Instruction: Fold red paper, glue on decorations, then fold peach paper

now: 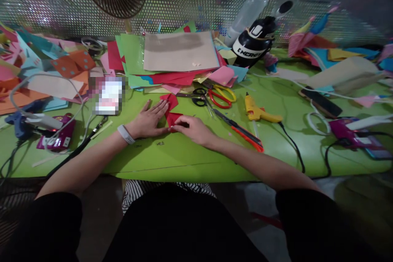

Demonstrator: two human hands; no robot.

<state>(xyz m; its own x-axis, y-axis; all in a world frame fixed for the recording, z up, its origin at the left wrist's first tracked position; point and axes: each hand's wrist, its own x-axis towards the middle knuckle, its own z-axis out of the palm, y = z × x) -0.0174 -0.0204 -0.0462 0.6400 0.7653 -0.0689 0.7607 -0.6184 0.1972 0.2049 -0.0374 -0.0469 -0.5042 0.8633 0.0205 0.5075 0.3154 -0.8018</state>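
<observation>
Pieces of red paper [174, 119] lie on the green table between my hands, partly folded and partly covered by them. My left hand [149, 119] rests flat with its fingers spread, the fingertips pressing on the upper red part. The thumb points toward the lower corner of the paper. At that corner, the thumb and fingers of my right hand [192, 129] are pinched together on the red paper. Just beyond my right hand are black-handled scissors [199, 97] and scissors with red and yellow handles [221, 96]. An orange utility knife [245, 136] lies to the right.
A yellow glue gun [260, 114] trails its cord over the front edge. Stacked coloured paper [181, 51] lies at the back, beside a black bottle [253, 43]. At left are a phone [109, 96], a blue glue gun [23, 123] and a purple power strip [63, 133]; another power strip [345, 131] is right.
</observation>
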